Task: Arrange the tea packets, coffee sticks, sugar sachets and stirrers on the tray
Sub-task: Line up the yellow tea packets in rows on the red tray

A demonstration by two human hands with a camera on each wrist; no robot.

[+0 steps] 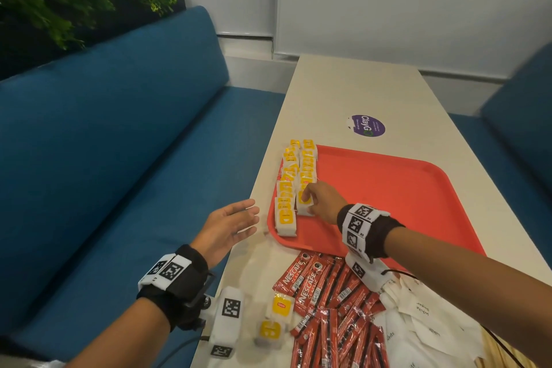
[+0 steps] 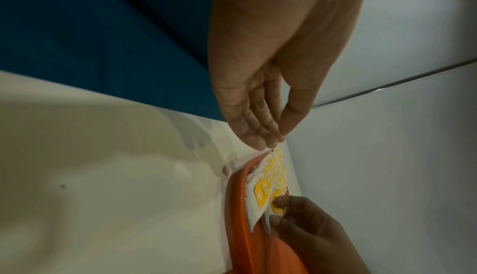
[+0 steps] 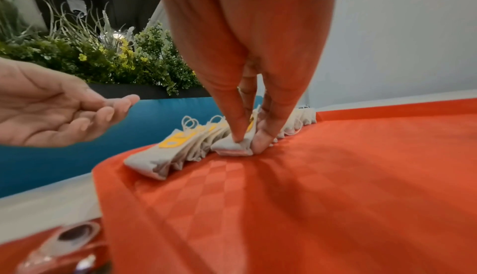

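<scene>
A tea packet (image 1: 304, 205) sits at the red tray's (image 1: 397, 197) nine o'clock edge, ending the inner of two rows, pinched by the right hand (image 1: 324, 202). Left hand (image 1: 228, 225) hovers spread, apparently empty, at the tray's eight o'clock.

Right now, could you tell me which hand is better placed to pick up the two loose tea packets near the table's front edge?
Left. The left hand is open and holds nothing, on the side where the loose tea packets lie. The right hand pinches a tea packet on the tray.
</scene>
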